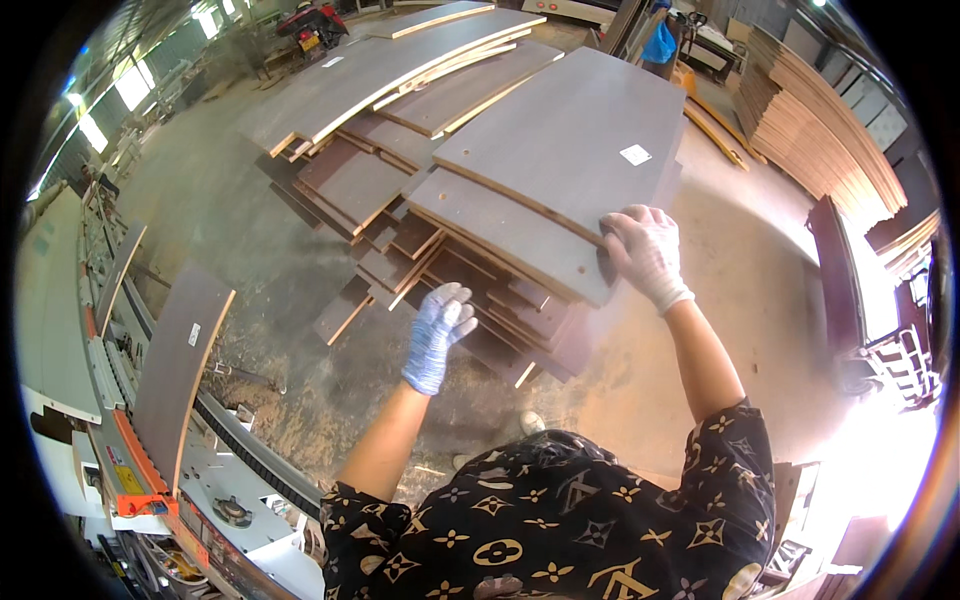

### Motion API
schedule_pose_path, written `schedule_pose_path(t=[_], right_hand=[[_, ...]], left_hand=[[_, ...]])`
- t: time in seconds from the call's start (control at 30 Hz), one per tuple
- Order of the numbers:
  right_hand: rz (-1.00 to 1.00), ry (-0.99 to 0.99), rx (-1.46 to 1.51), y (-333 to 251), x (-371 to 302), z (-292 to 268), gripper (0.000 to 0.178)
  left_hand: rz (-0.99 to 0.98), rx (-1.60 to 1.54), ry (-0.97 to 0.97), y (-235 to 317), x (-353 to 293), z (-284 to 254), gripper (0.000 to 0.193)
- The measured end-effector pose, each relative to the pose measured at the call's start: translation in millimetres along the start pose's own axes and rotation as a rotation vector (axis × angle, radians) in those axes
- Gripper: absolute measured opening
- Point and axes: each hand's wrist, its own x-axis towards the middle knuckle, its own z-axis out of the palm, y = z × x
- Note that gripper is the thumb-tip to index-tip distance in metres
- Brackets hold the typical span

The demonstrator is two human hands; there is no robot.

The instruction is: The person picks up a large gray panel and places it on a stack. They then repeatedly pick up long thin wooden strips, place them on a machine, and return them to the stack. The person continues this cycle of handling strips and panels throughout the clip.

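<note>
A large grey board (570, 130) with a white label lies on top of a stack of panels in front of me. My right hand (643, 255), in a white glove, grips its near right corner, fingers over the top. Just under it, a second grey board (500, 232) with small round holes sticks out toward me. My left hand (438, 335), in a bluish-white glove, hovers beside the near edge of the stack. Its fingers are loosely bent and apart, with nothing in them. Smaller brown panels (385, 262) lie unevenly lower in the pile.
At my left stands a machine with an orange rail (142, 455); a labelled panel (180, 370) rests upright on it. More long grey boards (390, 75) lie at the far left of the pile. Stacked brown sheets (815, 125) rise at the right, near a yellow pallet jack (715, 135).
</note>
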Motion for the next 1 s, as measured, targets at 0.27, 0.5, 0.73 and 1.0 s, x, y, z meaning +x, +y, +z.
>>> schedule_pose_path(t=[0.27, 0.5, 0.73, 1.0], right_hand=[[-0.100, -0.268, -0.016, 30.2, 26.5, 2.5, 0.014], [0.077, -0.619, 0.074, 31.9, 54.0, -8.1, 0.022], [-0.420, -0.957, 0.593, -84.0, 9.8, -41.0, 0.030], [0.062, -0.047, -0.067, 106.1, 27.6, -47.8, 0.060]], left_hand=[[-0.067, -0.101, 0.041, -46.7, -32.0, 48.4, 0.029], [-0.034, -0.101, 0.076, -74.4, -57.5, 65.8, 0.035], [0.528, 0.469, 0.114, -106.8, -67.6, 108.9, 0.066], [0.467, -0.564, 0.488, -16.6, -166.8, 12.2, 0.042]])
